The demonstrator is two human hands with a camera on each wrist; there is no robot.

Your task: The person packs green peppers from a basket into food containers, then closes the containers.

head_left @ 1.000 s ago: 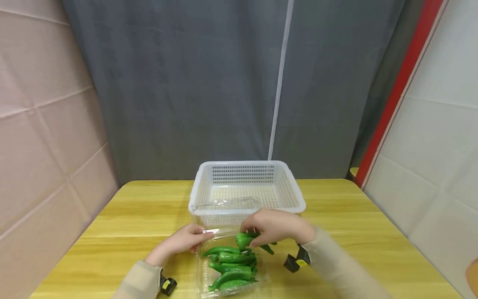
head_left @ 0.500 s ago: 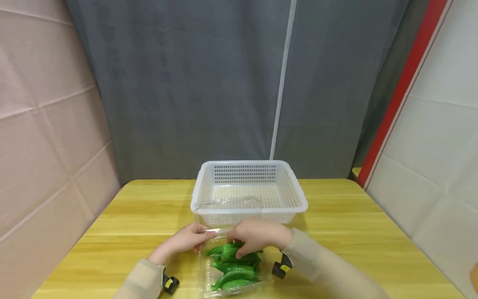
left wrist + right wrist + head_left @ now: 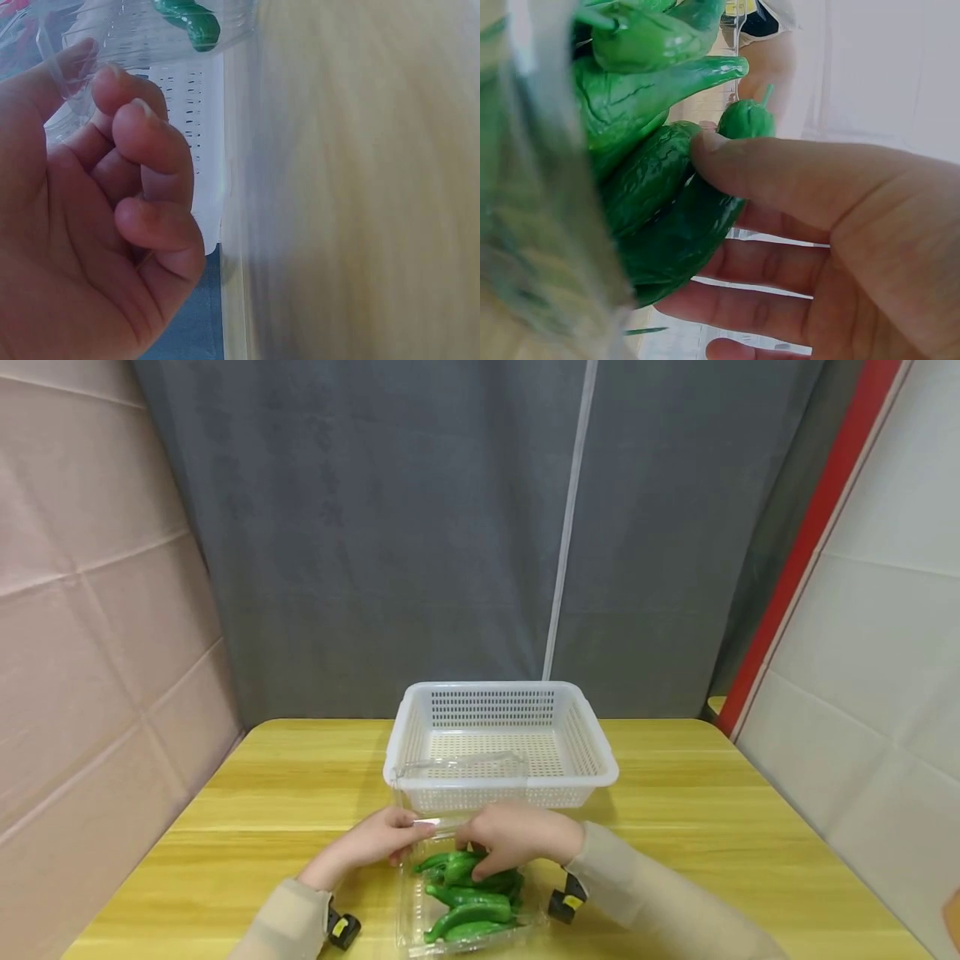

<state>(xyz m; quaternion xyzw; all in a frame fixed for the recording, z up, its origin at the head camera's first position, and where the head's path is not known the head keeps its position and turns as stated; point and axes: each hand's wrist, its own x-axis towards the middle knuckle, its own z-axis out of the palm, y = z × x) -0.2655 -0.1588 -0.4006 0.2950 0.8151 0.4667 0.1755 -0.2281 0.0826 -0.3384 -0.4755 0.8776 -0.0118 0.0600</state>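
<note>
A clear plastic clamshell box (image 3: 405, 914) lies on the table with several green peppers (image 3: 471, 912) in its tray. Its see-through lid (image 3: 461, 770) stands raised at the far side. My left hand (image 3: 384, 839) pinches the box's left far corner between thumb and index finger, while the other fingers curl loosely in the left wrist view. Over the peppers at the far end of the tray is my right hand (image 3: 517, 837). In the right wrist view its thumb presses on a dark green pepper (image 3: 686, 232) and the fingers reach round its other side; other peppers touch it.
Behind the box stands a white perforated basket (image 3: 588, 743), partly seen through the lid. The wooden table (image 3: 300, 781) backs onto a grey curtain (image 3: 375, 543). Black wrist cameras (image 3: 567, 900) hang under both sleeves.
My right hand has come down and left with a pepper, from above the box's right edge onto the peppers in the tray. My left hand keeps its hold on the corner.
</note>
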